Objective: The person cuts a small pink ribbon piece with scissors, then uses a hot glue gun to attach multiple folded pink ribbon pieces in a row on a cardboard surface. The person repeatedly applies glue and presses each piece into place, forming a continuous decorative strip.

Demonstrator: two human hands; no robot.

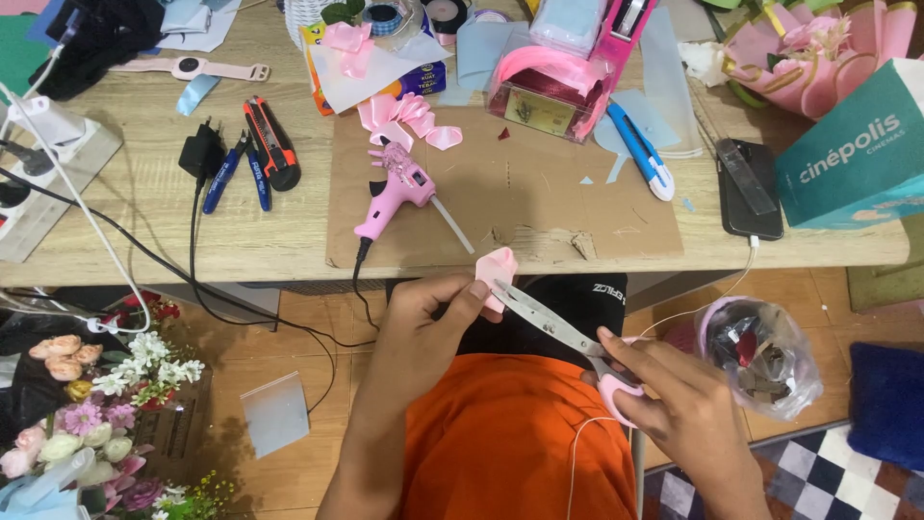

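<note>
Left hand (423, 318) pinches a folded pink ribbon piece (498, 268); right hand (664, 395) grips open scissors (549, 325) near the table (144, 231) edge. Best cut: ribbon taut, blades square.

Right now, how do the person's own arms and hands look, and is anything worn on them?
Both forearms are bare, with no sleeves, gloves, watch or rings visible. The left hand and right hand show slim fingers with short nails.

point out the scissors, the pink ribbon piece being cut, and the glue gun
scissors (544, 321), head view, on the blades.
pink ribbon piece (499, 264), head view, on its upper part.
glue gun (397, 193), head view, on the pink body.
</note>
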